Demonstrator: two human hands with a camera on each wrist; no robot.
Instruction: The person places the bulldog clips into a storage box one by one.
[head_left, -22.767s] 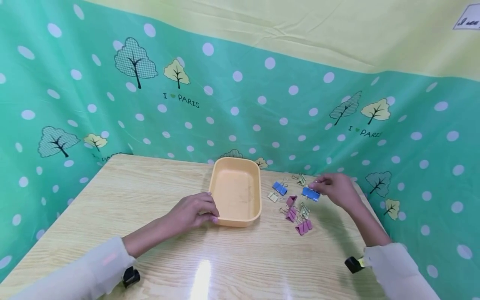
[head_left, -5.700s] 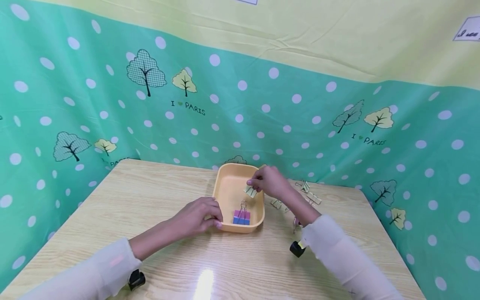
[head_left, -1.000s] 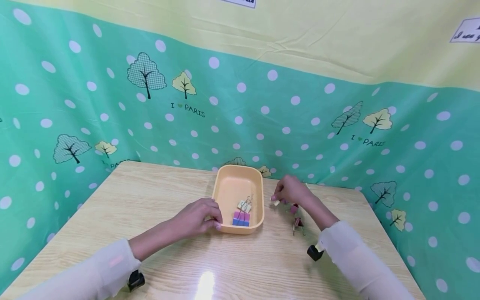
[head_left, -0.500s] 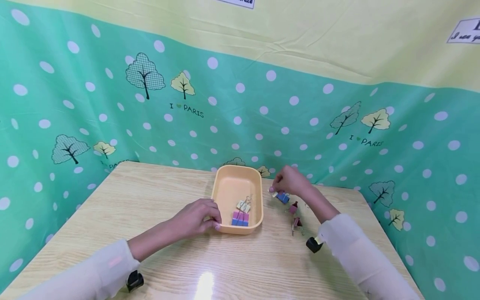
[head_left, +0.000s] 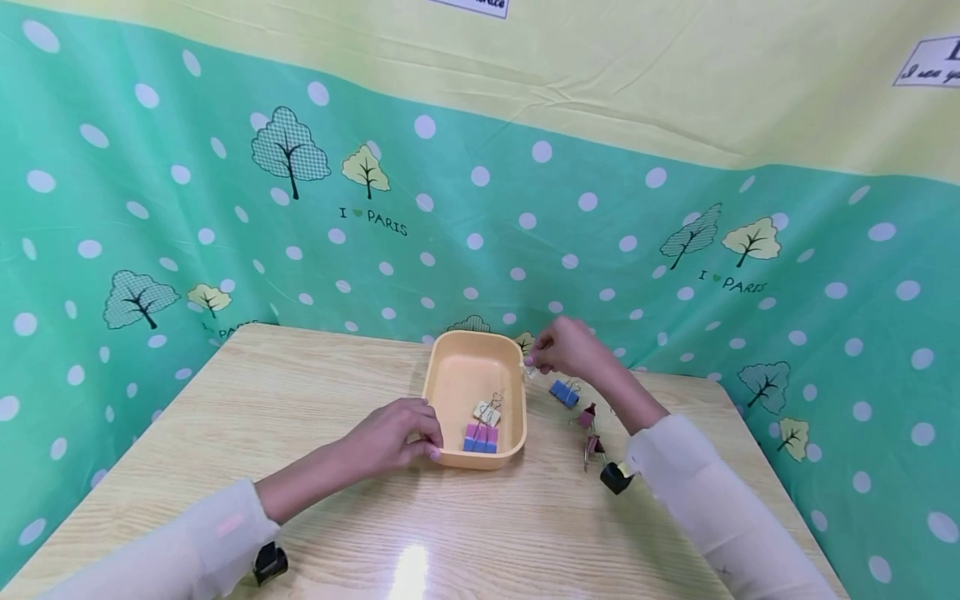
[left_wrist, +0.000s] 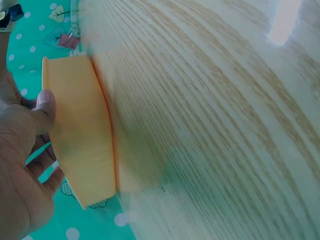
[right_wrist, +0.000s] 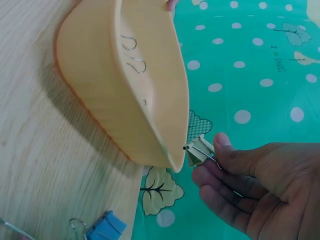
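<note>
Here the left hand [head_left: 390, 433] grips the near-left rim of the tray [head_left: 450, 379]; the right hand [head_left: 566, 350] pinches a pale clip [right_wrist: 200, 151] by its wire handles (just right of the tray's far-right rim)

Orange tray [head_left: 438, 392], pale wood-grain table [head_left: 300, 400]
Pink, blue and cream clips [head_left: 482, 427] lay in the tray; a blue clip [head_left: 563, 392] lay outside; the green cloth [head_left: 187, 208] had white dots and trees.
</note>
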